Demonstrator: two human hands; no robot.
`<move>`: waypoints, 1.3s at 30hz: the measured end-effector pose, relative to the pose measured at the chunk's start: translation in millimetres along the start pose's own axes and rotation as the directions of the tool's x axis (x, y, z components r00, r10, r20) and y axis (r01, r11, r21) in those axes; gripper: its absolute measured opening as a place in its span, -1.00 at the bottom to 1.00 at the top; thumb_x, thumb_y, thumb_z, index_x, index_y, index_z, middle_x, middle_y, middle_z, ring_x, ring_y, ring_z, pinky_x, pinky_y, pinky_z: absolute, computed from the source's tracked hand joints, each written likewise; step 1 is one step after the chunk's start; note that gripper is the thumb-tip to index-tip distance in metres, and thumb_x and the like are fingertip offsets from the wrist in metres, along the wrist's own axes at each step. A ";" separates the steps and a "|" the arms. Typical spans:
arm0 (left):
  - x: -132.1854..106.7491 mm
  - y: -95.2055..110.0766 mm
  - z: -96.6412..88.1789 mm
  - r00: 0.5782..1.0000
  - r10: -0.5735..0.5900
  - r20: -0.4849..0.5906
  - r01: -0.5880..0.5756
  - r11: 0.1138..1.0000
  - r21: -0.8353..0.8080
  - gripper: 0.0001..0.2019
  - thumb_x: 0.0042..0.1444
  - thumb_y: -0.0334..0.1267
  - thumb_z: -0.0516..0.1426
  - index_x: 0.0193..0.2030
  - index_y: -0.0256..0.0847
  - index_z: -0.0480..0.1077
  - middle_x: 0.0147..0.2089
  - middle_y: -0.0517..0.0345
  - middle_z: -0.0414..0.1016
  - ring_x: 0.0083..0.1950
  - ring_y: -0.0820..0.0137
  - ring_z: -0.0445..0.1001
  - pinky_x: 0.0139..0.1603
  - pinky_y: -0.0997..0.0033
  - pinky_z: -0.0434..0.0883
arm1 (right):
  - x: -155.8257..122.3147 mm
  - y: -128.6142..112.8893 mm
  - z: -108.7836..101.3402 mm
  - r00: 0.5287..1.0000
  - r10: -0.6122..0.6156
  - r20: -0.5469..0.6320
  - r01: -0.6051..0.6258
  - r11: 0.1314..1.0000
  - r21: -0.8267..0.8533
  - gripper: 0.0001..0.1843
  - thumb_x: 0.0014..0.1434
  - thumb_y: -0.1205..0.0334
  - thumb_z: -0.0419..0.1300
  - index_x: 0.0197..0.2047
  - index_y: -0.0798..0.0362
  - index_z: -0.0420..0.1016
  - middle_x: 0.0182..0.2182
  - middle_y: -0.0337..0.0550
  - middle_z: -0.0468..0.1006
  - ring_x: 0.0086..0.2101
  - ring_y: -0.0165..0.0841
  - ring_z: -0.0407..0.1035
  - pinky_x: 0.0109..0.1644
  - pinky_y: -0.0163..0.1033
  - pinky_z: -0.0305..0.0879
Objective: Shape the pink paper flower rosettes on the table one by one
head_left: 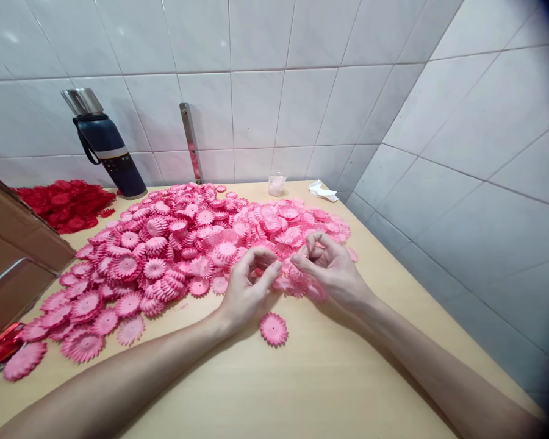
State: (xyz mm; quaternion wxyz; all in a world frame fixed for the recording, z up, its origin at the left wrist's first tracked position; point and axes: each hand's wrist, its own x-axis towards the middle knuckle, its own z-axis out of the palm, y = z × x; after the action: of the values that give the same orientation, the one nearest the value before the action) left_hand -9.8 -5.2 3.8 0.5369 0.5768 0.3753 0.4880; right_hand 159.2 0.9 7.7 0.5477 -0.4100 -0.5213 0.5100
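Note:
Over the front of a big heap of pink scalloped paper flower discs (155, 268), both of my hands hover a short way apart. My left hand (251, 283) is curled, its thumb tip close against the bent fingers; whatever it may hold is too small to make out. Thumb and fingertips of my right hand (332, 265) are pinched together, and I cannot see clearly what is between them. Just below my left hand, a single pink paper flower disc (273, 329) lies flat on the wooden table (274, 390), apart from the heap.
Red flower pieces (68, 204) are piled at the back left beside a cardboard box (18, 225). A dark blue flask (107, 146) and a metal strip (191, 143) stand by the tiled wall. Farther right are a small clear cup (277, 183) and crumpled tissue (322, 190). A red wrapper (2, 346) lies left.

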 end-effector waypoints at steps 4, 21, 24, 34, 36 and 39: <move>0.4 -0.2 -0.1 0.997 -0.003 0.079 0.003 1.000 0.007 -0.79 0.11 -0.16 0.16 -0.20 -0.24 0.38 -0.27 0.14 0.40 -0.40 0.54 0.35 -0.49 0.61 0.31 | -1.9 0.7 0.4 0.999 0.031 0.019 -0.031 0.999 -0.014 -0.64 0.04 0.13 0.33 -0.36 -0.01 0.16 -0.60 -0.42 0.31 -0.62 -0.55 0.16 -0.57 -0.42 0.11; 2.3 -1.5 3.8 0.971 -0.007 -0.238 -0.004 0.999 -0.048 -0.48 0.07 -0.31 0.20 0.18 -0.09 0.17 0.03 0.00 0.40 -0.30 0.52 0.47 -0.31 0.53 0.46 | 4.2 3.0 -8.9 0.934 -0.354 0.052 0.312 0.735 -0.601 -0.69 0.01 -0.01 0.31 -0.45 0.02 0.34 -0.34 -0.18 0.25 -0.22 -0.26 0.19 -0.08 -0.08 0.17; 1.7 -0.9 3.9 0.977 -0.021 -0.212 0.008 0.998 -0.064 -0.34 0.09 -0.35 0.17 0.30 -0.01 0.01 0.24 -0.12 0.25 -0.16 0.42 0.51 -0.23 0.48 0.50 | -5.7 -1.6 -2.7 0.884 -0.265 0.385 0.465 0.590 -0.660 -0.63 -0.20 -0.07 0.43 -0.50 0.03 0.47 -0.22 -0.11 0.23 -0.12 -0.16 0.13 0.02 0.04 0.10; -2.2 2.6 1.6 0.981 0.024 -0.195 -0.030 0.999 -0.026 -0.41 0.11 -0.27 0.17 0.28 0.03 0.13 0.25 -0.08 0.30 -0.55 0.68 0.32 -0.50 0.60 0.42 | -9.7 -3.9 5.9 0.872 -0.118 0.474 0.410 0.704 -0.580 -0.89 0.00 0.11 0.35 -0.46 -0.06 0.60 -0.15 -0.10 0.29 -0.11 -0.18 0.17 0.00 0.04 0.18; -2.8 0.9 -0.5 0.995 0.016 -0.096 -0.013 1.000 0.027 -0.62 0.11 -0.18 0.17 0.08 -0.19 0.40 -0.08 -0.04 0.56 -0.55 0.60 0.36 -0.53 0.58 0.40 | -4.2 -2.2 -0.7 0.915 -0.208 0.346 0.363 0.800 -0.477 -0.94 -0.01 0.15 0.36 -0.42 -0.09 0.61 -0.22 -0.12 0.29 -0.13 -0.21 0.22 -0.02 0.00 0.22; -2.5 -2.3 -3.0 0.995 -0.019 0.097 0.018 1.000 0.009 -0.68 0.12 -0.13 0.16 -0.08 -0.30 0.52 -0.36 0.01 0.58 -0.46 0.46 0.46 -0.44 0.50 0.45 | 0.8 1.2 -7.6 0.940 -0.282 0.193 0.330 0.893 -0.305 -0.91 -0.01 0.21 0.37 -0.35 -0.13 0.61 -0.33 -0.17 0.31 -0.25 -0.29 0.27 -0.19 -0.13 0.30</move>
State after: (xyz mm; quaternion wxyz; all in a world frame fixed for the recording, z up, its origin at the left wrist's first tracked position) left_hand -13.1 -6.5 1.0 0.5566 0.5983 0.3560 0.4532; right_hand 166.5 2.5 5.7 0.5050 -0.3714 -0.6961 0.3500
